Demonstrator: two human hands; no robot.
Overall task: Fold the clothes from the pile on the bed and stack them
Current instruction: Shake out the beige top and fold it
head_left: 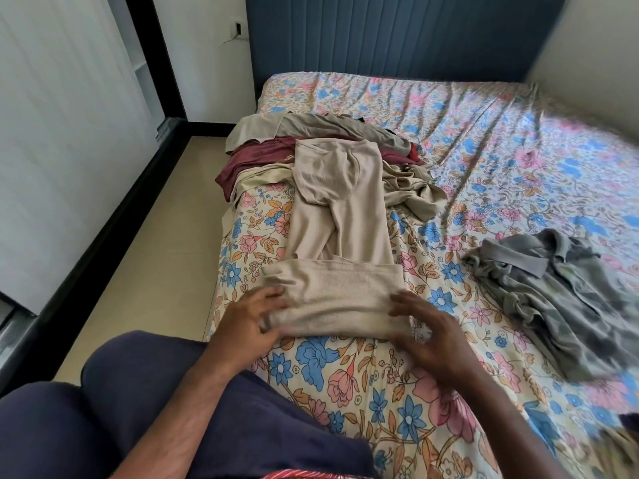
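- On the near edge of the bed with the floral sheet, a long beige knit garment lies lengthwise, its far end reaching up onto the pile and its near end folded over into a flat band across the mattress.
- The left hand sits at the left end of that folded band — its fingers lie on top of the cloth and the thumb is tucked at the near edge, so it pinches the fold lightly.
- The right hand is at the right end of the band; its fingers are spread and fairly straight, their tips touching the cloth. Motion blur hides whether anything is gripped, and it reads as loose rather than clenched.
- The pile of unfolded clothes lies beyond the beige garment, toward the left side of the bed: a taupe piece on the far side, a dark maroon piece beneath it spilling toward the bed's edge, and a crumpled khaki piece to the right.
- A rumpled grey collared shirt lies apart from the pile on the right side of the bed, unfolded.
- The person's knee in dark navy fabric rests on the near left corner of the mattress.
- A blue padded headboard stands at the far end of the bed, with a beige tiled floor along the left side and a white wall socket near the headboard.
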